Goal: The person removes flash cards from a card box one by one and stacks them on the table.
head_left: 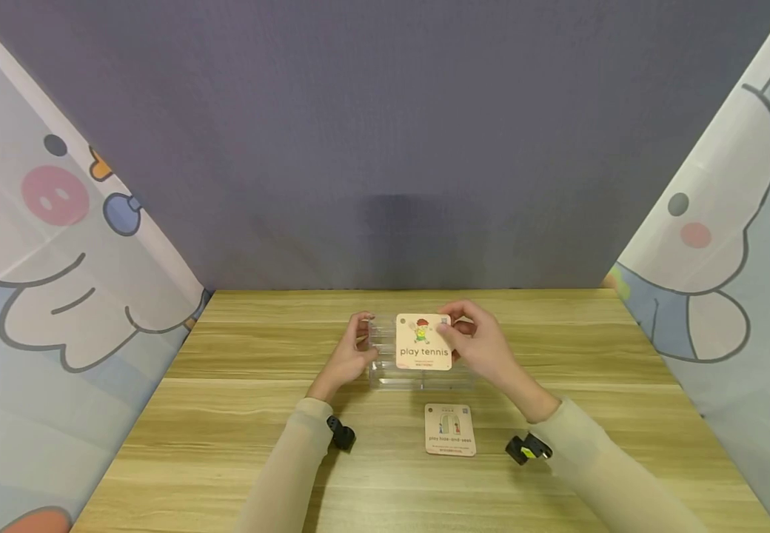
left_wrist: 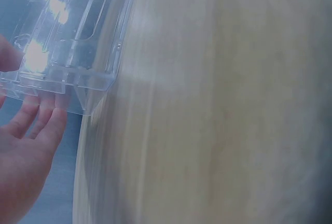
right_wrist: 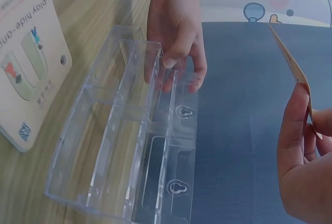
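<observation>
A clear plastic tiered rack [head_left: 392, 380] stands on the table, and my left hand [head_left: 345, 360] grips its left end. In the left wrist view the thumb lies over the rack [left_wrist: 78, 32] and the fingers reach around its end. My right hand [head_left: 486, 349] pinches a square "play tennis" card [head_left: 418, 354] by its right edge, held up in front of the rack and hiding part of it. The right wrist view shows that card [right_wrist: 291, 60] nearly edge-on, apart from the rack. A "play hide-and-seek" card [head_left: 449, 429] lies face up nearer me.
The wood-grain table [head_left: 238, 444] ends at a dark grey back panel [head_left: 385, 148]. Cartoon-printed sheets hang at the left [head_left: 58, 259] and right [head_left: 711, 244]. A small black camera [head_left: 341, 434] is strapped to my left wrist, and another [head_left: 528, 448] to my right.
</observation>
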{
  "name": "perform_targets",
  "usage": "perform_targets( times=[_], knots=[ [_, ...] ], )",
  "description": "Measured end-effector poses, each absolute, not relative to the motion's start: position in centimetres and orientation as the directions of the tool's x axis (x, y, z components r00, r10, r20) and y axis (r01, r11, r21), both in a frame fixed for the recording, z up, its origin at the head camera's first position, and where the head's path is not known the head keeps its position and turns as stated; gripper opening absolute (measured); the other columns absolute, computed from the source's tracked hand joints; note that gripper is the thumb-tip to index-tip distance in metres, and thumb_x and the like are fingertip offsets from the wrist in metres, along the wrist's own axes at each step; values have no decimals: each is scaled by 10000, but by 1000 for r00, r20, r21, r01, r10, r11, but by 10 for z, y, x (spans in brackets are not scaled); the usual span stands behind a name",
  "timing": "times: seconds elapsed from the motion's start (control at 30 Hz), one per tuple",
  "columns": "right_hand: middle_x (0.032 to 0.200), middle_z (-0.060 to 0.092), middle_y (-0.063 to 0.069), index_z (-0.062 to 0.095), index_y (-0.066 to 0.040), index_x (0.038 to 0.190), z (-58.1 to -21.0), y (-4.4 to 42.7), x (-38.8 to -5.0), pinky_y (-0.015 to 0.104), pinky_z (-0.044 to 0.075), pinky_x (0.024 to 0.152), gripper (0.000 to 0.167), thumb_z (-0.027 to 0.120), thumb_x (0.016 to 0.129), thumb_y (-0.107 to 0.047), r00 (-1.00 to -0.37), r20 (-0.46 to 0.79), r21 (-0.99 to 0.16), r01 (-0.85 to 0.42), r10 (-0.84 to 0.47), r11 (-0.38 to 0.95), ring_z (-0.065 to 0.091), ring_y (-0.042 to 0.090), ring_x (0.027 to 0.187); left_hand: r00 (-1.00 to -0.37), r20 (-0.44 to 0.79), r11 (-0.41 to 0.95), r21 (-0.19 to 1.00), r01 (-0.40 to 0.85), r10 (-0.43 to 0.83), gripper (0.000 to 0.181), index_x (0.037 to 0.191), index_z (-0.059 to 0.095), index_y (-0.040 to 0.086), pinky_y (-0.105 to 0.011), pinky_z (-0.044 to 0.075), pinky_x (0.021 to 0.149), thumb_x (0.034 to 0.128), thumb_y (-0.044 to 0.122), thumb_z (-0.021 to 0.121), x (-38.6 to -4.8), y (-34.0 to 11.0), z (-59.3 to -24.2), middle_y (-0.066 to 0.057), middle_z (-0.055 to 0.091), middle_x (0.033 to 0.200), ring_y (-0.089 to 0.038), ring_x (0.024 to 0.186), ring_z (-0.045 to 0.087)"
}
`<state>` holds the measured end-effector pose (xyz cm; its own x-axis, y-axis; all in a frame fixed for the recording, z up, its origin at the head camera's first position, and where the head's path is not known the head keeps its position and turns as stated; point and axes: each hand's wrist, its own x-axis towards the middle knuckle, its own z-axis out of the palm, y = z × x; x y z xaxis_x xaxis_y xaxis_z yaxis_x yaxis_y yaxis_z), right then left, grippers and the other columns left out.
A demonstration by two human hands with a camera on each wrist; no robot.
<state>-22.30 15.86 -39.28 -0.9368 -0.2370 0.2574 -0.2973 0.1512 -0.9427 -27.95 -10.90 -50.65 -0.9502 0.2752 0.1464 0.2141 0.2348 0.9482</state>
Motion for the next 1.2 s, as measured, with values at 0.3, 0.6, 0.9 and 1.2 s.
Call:
perform_targets(
  times=[0.3, 0.6, 0.9, 1.2],
  knots=[
    [954, 546, 169, 601, 71, 1166, -395, 165, -214, 309, 550, 475, 213, 642, 963, 24, -950, 228, -958, -258, -213, 123, 607, 148, 640, -950, 148, 231, 949, 215, 276, 714, 1474, 339, 51, -560, 317, 1173, 835, -91, 622, -280, -109, -506, -264, 423, 1369, -416, 1310, 423],
    [986, 560, 194, 601, 48, 1186, -395, 173, -207, 366, 569, 496, 224, 635, 966, 25, -964, 174, -967, -206, -199, 149, 628, 164, 665, -948, 126, 225, 955, 196, 291, 701, 1484, 297, 17, -582, 280, 1185, 863, -129, 587, -279, -108, -503, -336, 374, 1400, -472, 1327, 382],
    [993, 575, 205, 577, 80, 1195, -401, 181, -200, 359, 583, 509, 251, 641, 962, 15, -974, 121, -974, -154, -192, 168, 654, 186, 678, -944, 140, 207, 956, 207, 299, 655, 1458, 327, 5, -600, 286, 1177, 863, -123, 571, -262, -105, -476, -353, 379, 1379, -505, 1312, 385],
    [995, 564, 201, 580, 81, 1195, -407, 185, -195, 406, 586, 514, 241, 631, 970, 12, -977, 88, -978, -123, -196, 171, 645, 188, 644, -946, 132, 201, 959, 197, 297, 642, 1450, 329, 16, -595, 272, 1185, 869, -122, 563, -259, -104, -474, -354, 367, 1393, -518, 1333, 365]
  ],
)
